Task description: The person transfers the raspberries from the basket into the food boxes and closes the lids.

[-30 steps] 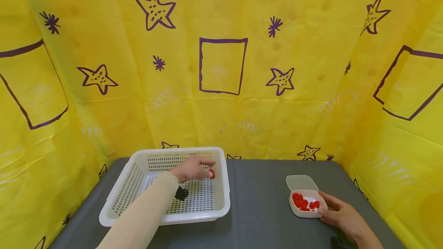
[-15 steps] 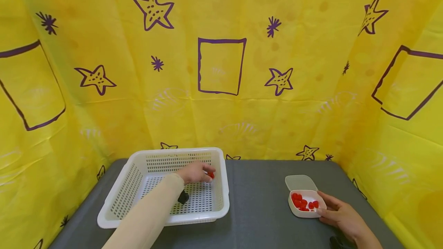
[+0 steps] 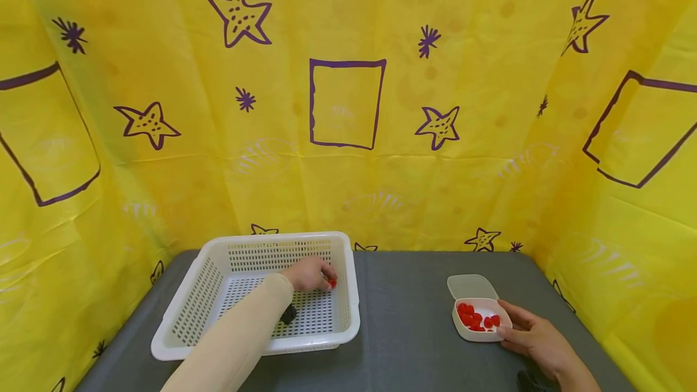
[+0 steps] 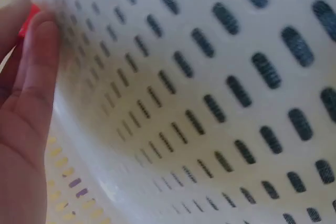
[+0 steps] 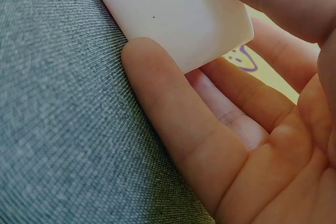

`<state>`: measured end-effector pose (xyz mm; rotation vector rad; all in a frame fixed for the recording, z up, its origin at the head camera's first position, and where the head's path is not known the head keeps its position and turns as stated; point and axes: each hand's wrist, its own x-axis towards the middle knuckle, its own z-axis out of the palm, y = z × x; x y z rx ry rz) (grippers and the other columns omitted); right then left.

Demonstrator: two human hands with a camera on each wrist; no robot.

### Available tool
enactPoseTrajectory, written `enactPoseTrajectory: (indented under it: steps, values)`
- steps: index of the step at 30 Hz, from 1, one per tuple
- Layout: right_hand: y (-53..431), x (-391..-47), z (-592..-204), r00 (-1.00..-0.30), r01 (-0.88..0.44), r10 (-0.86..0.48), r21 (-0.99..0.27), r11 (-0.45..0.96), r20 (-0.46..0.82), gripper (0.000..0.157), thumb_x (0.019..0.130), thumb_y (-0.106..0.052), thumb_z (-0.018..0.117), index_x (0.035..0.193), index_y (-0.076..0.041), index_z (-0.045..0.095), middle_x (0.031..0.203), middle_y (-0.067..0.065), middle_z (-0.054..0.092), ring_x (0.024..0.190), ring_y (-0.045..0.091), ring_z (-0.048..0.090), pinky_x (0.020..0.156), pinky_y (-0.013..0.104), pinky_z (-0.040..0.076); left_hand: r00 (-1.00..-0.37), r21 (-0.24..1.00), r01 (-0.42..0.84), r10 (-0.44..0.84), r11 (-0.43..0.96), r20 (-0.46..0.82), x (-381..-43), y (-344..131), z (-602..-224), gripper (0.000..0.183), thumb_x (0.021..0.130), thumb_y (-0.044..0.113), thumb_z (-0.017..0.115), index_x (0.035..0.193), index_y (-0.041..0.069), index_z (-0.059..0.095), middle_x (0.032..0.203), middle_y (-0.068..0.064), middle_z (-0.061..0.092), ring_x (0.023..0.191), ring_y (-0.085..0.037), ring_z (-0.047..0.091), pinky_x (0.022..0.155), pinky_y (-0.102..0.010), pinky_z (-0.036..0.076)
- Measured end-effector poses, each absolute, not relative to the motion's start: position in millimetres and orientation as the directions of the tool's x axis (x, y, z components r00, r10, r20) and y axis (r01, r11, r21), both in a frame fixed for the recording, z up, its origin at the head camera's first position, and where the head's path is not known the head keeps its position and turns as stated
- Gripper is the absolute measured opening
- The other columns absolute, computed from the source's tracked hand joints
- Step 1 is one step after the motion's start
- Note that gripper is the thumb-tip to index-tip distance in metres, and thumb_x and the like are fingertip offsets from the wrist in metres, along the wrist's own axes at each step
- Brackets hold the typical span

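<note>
My left hand [image 3: 308,274] reaches down inside the right part of a white plastic basket [image 3: 354,313]. Between its thumb and fingers it pinches a small red berry-like piece [image 3: 331,282]; in the left wrist view only a sliver of that red piece [image 4: 33,14] shows by the slotted basket wall. On the right, a small pale box [image 3: 472,337] has its translucent lid [image 3: 471,287] folded back, with several similar red pieces [image 3: 469,317] inside. My right hand [image 3: 536,337] holds this box by its right side, thumb at the near corner, fingers round the far side.
Grey cloth [image 3: 403,325] covers the table under both containers. A yellow curtain [image 3: 348,198] with starfish prints encloses the back and sides. Black wrist-worn devices show beneath both wrists. The basket's raised rim surrounds the left hand.
My left hand has lowered slightly in the basket, and its spread fingers have closed round the red piece. The right hand stays on the box. The head view has shifted a little.
</note>
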<state>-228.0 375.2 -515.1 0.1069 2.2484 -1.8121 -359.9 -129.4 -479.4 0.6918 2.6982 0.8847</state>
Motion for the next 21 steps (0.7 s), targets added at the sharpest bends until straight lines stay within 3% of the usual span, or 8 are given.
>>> enactPoseTrajectory:
  steps: [9,17,21]
  values:
    - [376,-229,-515,-0.967,0.201,-0.107,-0.952,0.230,-0.230,0.080,0.094,-0.017,0.071,0.154,0.005,0.023,0.152,0.035,0.027,0.111,0.026,0.058,0.089,0.043,0.053,-0.873,0.633,0.340,0.483,0.695,-0.061,-360,-125,-483,0.016,0.078,-0.003,0.078,0.088,0.009,0.074,0.077,0.002,0.065,0.072,-0.015,0.059,0.066,-0.031,0.052]
    - [375,-228,-515,-0.965,0.213,-0.105,-0.952,0.220,-0.240,0.082,0.093,-0.015,0.072,0.154,0.006,0.022,0.152,0.036,0.025,0.110,0.026,0.059,0.089,0.043,0.053,-0.876,0.675,0.276,0.468,0.684,-0.115,-354,-123,-467,0.012,0.081,-0.008,0.066,0.087,0.002,0.069,0.075,-0.003,0.062,0.067,-0.019,0.061,0.060,-0.030,0.054]
    - [374,-227,-513,-0.965,0.218,-0.096,-0.950,0.223,-0.244,0.082,0.093,-0.015,0.072,0.154,0.006,0.022,0.151,0.036,0.026,0.109,0.026,0.059,0.089,0.043,0.053,-0.896,0.724,0.257,0.438,0.640,-0.070,-349,-117,-449,0.011,0.082,-0.008,0.064,0.083,0.003,0.061,0.072,-0.006,0.059,0.063,-0.020,0.058,0.059,-0.033,0.053]
